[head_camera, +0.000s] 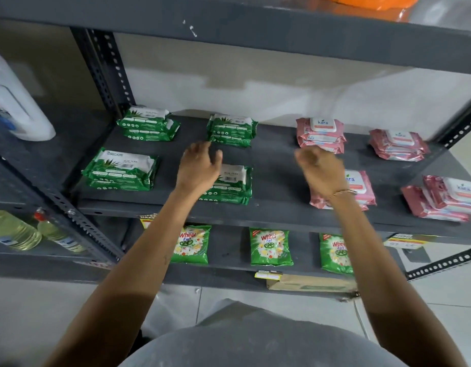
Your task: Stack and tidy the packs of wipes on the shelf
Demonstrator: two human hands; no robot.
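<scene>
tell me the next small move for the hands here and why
Probably send the right hand to the front right pink stack and square it up. Its packs lie skewed and overhanging one another, while the green stacks look fairly even. Both hands hover empty above the shelf, so either is free.

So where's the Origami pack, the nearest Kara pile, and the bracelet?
Origami pack point(122, 162), head view, white top label.
Kara pile point(447, 198), head view, top pack's lid.
Bracelet point(341, 192), head view, chain on right wrist.

Dark shelf point(276, 154) with green wipe stacks point(122, 169) and pink wipe stacks point(321, 133).
</scene>
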